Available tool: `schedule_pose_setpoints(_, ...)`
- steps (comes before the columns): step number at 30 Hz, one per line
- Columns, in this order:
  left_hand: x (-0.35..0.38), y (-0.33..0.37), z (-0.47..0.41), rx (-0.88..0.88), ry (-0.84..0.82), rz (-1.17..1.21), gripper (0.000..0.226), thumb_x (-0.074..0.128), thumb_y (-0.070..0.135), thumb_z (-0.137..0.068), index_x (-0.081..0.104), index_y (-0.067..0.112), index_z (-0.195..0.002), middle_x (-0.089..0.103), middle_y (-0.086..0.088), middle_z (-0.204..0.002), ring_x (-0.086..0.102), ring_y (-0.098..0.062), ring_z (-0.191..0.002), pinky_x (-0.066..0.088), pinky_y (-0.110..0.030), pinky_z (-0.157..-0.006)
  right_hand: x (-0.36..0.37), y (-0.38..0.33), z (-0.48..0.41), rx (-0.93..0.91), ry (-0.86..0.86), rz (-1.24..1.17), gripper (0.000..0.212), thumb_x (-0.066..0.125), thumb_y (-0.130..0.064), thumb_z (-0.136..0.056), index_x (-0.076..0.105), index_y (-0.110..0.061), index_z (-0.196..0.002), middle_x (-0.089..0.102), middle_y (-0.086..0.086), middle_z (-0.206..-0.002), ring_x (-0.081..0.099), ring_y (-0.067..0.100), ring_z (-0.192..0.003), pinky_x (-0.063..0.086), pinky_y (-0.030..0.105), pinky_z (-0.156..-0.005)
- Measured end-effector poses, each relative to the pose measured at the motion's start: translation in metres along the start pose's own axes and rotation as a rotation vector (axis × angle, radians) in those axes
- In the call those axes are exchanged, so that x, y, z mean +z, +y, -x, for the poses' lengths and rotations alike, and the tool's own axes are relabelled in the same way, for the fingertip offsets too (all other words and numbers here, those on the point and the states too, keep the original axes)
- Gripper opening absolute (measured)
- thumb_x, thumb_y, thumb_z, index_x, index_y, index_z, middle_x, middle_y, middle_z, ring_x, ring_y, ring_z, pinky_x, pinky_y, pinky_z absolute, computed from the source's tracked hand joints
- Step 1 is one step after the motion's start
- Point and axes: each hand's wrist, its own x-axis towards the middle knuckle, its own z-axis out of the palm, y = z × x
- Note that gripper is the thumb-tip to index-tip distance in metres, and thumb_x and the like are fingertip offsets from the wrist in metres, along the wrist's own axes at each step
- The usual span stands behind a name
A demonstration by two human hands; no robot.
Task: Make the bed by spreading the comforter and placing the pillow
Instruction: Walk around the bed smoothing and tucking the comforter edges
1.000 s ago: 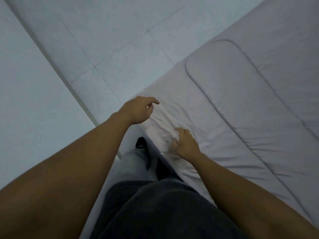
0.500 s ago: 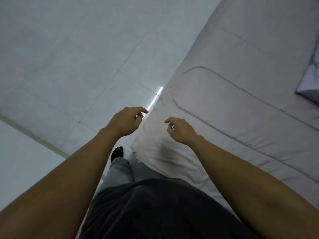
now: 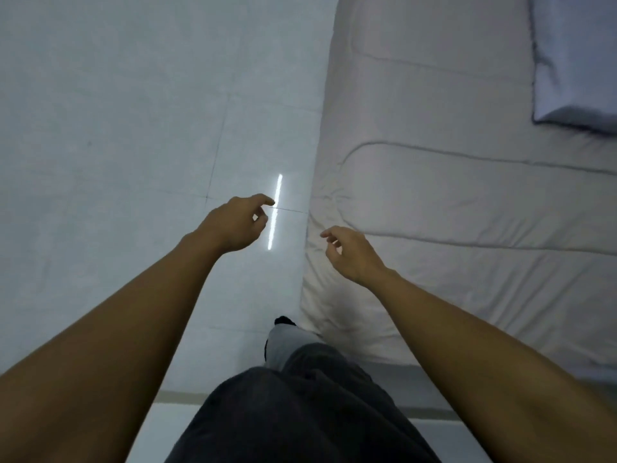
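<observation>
Both hands now lifted off the comforter [image 3: 450, 202], the left hand [image 3: 235, 223] over the floor [image 3: 100, 128], the right hand [image 3: 354, 253] above the wrinkled edge, both loosely curled and empty, with the pillow [image 3: 577, 61] at the far end; the edge is best drawn taut

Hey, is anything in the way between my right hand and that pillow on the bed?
Nothing visible does. Only the spread comforter, lightly wrinkled, lies between the right hand and the pillow. The left hand is over the floor, off that path.
</observation>
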Motion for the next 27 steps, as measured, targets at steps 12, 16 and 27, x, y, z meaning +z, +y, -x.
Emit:
schedule_pose_setpoints(12, -0.102, 0.031, -0.166, 0.109, -0.225, -0.401, 0.043, 0.045, 0.043, -0.096, 0.042, 0.036, -0.139, 0.058, 0.009, -0.133, 0.055, -0.018, -0.119, 0.044, -0.037, -0.087, -0.050, -0.049, -0.128, 0.152, 0.350, -0.139, 0.037, 0.047, -0.021, -0.101, 0.051, -0.014, -0.137, 0.054, 0.006, -0.133, 0.054, 0.021, -0.116, 0.045, 0.034, -0.101)
schedule_pose_setpoints(16, -0.153, 0.041, -0.239, 0.150, -0.209, -0.490, 0.045, 0.044, 0.043, -0.097, 0.039, 0.035, -0.141, 0.057, 0.008, -0.135, 0.056, -0.019, -0.120, 0.048, -0.039, -0.091, -0.076, -0.075, -0.193, 0.175, 0.352, -0.160, 0.033, 0.048, -0.019, -0.101, 0.056, -0.013, -0.132, 0.056, 0.006, -0.132, 0.054, 0.022, -0.119, 0.045, 0.037, -0.104)
schedule_pose_setpoints(27, -0.273, 0.053, -0.455, 0.318, -0.276, -0.544, 0.046, 0.044, 0.042, -0.097, 0.040, 0.034, -0.142, 0.058, 0.006, -0.135, 0.055, -0.020, -0.123, 0.048, -0.041, -0.095, -0.160, -0.117, -0.383, 0.299, 0.533, -0.205, 0.025, 0.051, -0.016, -0.097, 0.065, -0.012, -0.118, 0.061, 0.005, -0.122, 0.060, 0.021, -0.110, 0.050, 0.036, -0.096)
